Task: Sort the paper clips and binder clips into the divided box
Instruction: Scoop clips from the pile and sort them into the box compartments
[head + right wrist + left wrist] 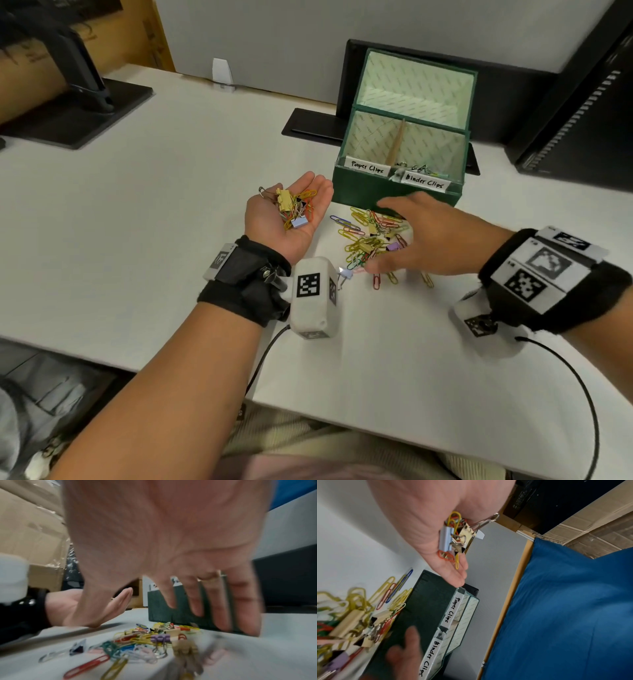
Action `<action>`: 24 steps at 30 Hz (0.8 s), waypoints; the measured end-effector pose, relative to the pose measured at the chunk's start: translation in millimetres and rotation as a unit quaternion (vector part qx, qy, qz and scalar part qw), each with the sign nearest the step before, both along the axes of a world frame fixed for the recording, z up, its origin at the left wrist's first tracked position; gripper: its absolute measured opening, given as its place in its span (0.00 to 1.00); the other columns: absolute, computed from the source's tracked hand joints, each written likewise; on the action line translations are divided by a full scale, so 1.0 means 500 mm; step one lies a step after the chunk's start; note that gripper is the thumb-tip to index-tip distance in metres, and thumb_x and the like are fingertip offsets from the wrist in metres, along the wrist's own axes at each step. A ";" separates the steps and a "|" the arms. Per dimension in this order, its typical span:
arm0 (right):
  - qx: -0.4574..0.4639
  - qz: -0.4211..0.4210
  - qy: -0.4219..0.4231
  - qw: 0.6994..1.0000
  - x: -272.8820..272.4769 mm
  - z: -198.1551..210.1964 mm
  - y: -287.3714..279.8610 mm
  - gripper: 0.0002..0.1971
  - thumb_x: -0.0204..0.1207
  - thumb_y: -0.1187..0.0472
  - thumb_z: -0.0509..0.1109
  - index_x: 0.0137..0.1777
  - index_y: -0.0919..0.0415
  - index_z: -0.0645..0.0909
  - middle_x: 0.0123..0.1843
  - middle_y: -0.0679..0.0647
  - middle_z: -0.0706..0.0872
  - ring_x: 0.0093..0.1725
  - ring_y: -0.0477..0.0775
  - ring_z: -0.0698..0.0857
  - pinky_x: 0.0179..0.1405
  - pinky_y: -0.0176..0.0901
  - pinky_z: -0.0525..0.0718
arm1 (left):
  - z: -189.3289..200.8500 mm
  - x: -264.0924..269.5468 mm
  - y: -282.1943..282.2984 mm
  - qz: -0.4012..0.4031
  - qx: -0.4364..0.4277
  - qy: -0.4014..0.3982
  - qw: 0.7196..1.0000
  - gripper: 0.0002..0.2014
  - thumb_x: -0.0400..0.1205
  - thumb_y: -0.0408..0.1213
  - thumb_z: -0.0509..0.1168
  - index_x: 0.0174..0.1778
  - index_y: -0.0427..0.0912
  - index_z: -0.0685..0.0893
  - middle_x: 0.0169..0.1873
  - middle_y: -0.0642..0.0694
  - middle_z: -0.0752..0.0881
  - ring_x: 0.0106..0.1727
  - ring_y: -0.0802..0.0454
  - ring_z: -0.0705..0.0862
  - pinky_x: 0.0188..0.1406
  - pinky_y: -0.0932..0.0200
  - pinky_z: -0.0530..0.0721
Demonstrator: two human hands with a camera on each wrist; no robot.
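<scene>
My left hand (323,192) lies palm up left of the green divided box (394,192), its fingers nearly straight, carrying a handful of mixed clips (294,209): coloured paper clips, gold and pale blue binder clips (453,536). My right hand (421,236) hovers palm down, fingers spread, over the loose clip pile (366,236) on the table in front of the box; it holds nothing (171,547). The box's front bears the labels "Paper Clips" (368,168) at left and "Binder Clips" (424,181) at right. A few binder clips (423,168) lie in the right compartment.
The box's open lid stands upright behind it, against a black panel. A monitor stand (78,106) sits at the far left, a dark computer tower (582,120) at the right. The table's near edge (171,363) runs below my left forearm. Cables hang from both wrist cameras.
</scene>
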State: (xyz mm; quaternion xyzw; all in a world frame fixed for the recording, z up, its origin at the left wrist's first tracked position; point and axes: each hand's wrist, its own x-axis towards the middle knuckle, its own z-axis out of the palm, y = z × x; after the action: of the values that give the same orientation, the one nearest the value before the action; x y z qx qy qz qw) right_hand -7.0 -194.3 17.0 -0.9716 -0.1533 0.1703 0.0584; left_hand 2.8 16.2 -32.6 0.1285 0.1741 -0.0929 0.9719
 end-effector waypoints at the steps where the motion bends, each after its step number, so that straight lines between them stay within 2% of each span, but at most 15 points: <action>1: -0.037 -0.038 0.035 0.998 -0.001 -0.002 -0.006 0.64 0.44 0.16 0.64 0.83 0.41 0.51 0.79 0.53 0.62 0.76 0.60 0.69 0.74 0.60 0.72 | -0.001 0.000 -0.001 0.000 -0.001 0.000 1.000 0.22 0.87 0.39 0.49 0.56 0.24 0.83 0.48 0.30 0.87 0.50 0.34 0.86 0.47 0.41 0.88; 3: -0.082 -0.080 0.074 0.991 -0.005 -0.016 -0.012 0.69 0.41 0.15 0.65 0.83 0.41 0.45 0.77 0.56 0.58 0.75 0.66 0.67 0.74 0.62 0.71 | -0.002 0.001 -0.003 -0.003 -0.002 -0.001 1.000 0.22 0.87 0.39 0.50 0.56 0.24 0.83 0.47 0.30 0.87 0.50 0.34 0.86 0.45 0.40 0.88; 5: -0.083 -0.098 0.072 0.989 -0.007 -0.031 0.001 0.68 0.43 0.15 0.67 0.82 0.40 0.43 0.77 0.57 0.56 0.77 0.70 0.63 0.74 0.64 0.70 | -0.002 0.000 -0.005 -0.007 -0.001 -0.002 1.000 0.22 0.87 0.39 0.49 0.57 0.24 0.83 0.46 0.30 0.88 0.50 0.34 0.86 0.46 0.41 0.89; 8: -0.075 -0.101 0.060 0.990 -0.001 -0.039 0.042 0.65 0.46 0.15 0.67 0.82 0.42 0.48 0.76 0.59 0.58 0.78 0.73 0.61 0.75 0.64 0.68 | -0.002 0.001 -0.006 -0.005 0.003 -0.003 1.000 0.22 0.87 0.38 0.49 0.55 0.24 0.83 0.43 0.30 0.88 0.48 0.34 0.86 0.46 0.41 0.89; 11: -0.089 -0.084 0.045 0.992 0.007 -0.029 0.080 0.58 0.54 0.20 0.70 0.82 0.43 0.53 0.75 0.60 0.60 0.76 0.73 0.65 0.73 0.64 0.71 | -0.002 -0.001 -0.007 -0.004 0.003 0.000 1.000 0.22 0.87 0.38 0.49 0.54 0.24 0.83 0.43 0.30 0.89 0.47 0.34 0.86 0.43 0.40 0.88; 13: -0.079 -0.072 0.041 0.993 0.012 -0.023 0.096 0.51 0.59 0.26 0.73 0.81 0.42 0.58 0.74 0.60 0.63 0.72 0.68 0.70 0.71 0.60 0.73 | -0.001 -0.002 -0.006 -0.004 -0.001 0.002 1.000 0.23 0.87 0.38 0.49 0.54 0.24 0.83 0.44 0.30 0.89 0.48 0.33 0.86 0.42 0.40 0.88; 15: -0.046 -0.055 0.032 0.997 0.016 -0.018 0.107 0.41 0.63 0.32 0.76 0.75 0.41 0.67 0.68 0.58 0.69 0.61 0.60 0.76 0.66 0.54 0.77 | -0.002 -0.002 -0.004 -0.003 -0.006 0.002 1.000 0.23 0.87 0.39 0.49 0.54 0.24 0.84 0.44 0.30 0.89 0.50 0.33 0.86 0.43 0.39 0.87; 18: 0.021 -0.031 0.018 0.999 0.017 -0.014 0.113 0.23 0.68 0.46 0.79 0.61 0.47 0.80 0.51 0.49 0.76 0.48 0.51 0.78 0.46 0.42 0.78 | -0.003 -0.002 -0.004 -0.003 -0.004 0.002 1.000 0.23 0.88 0.39 0.49 0.54 0.24 0.84 0.45 0.30 0.89 0.50 0.34 0.86 0.44 0.39 0.87; 20: 0.049 -0.029 0.012 0.998 0.017 -0.014 0.112 0.12 0.70 0.56 0.78 0.54 0.51 0.86 0.43 0.45 0.79 0.41 0.46 0.80 0.37 0.37 0.78 | -0.003 -0.002 -0.005 -0.001 -0.002 0.003 1.000 0.23 0.87 0.39 0.50 0.54 0.24 0.84 0.45 0.30 0.89 0.50 0.34 0.86 0.44 0.39 0.87; 22: 0.067 -0.033 0.010 0.997 0.020 -0.016 0.106 0.07 0.71 0.63 0.76 0.48 0.53 0.90 0.39 0.43 0.83 0.34 0.41 0.80 0.33 0.33 0.79 | -0.003 -0.002 -0.005 0.001 0.001 0.004 1.000 0.22 0.87 0.39 0.50 0.55 0.24 0.84 0.45 0.30 0.89 0.49 0.34 0.87 0.43 0.40 0.88; 24: 0.085 -0.050 0.006 0.995 0.026 -0.019 0.093 0.07 0.70 0.65 0.77 0.45 0.53 0.91 0.39 0.44 0.87 0.32 0.40 0.81 0.33 0.31 0.80 | -0.003 -0.003 -0.006 -0.001 0.005 0.005 1.000 0.23 0.87 0.40 0.50 0.55 0.25 0.84 0.44 0.30 0.89 0.48 0.34 0.87 0.43 0.41 0.88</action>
State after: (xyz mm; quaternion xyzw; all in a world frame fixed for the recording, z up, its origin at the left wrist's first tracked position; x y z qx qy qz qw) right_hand 5.8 -148.0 7.6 -0.9685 -0.1183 0.1596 0.1504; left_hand 1.4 13.4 -34.0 0.1330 0.1793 -0.0941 0.9702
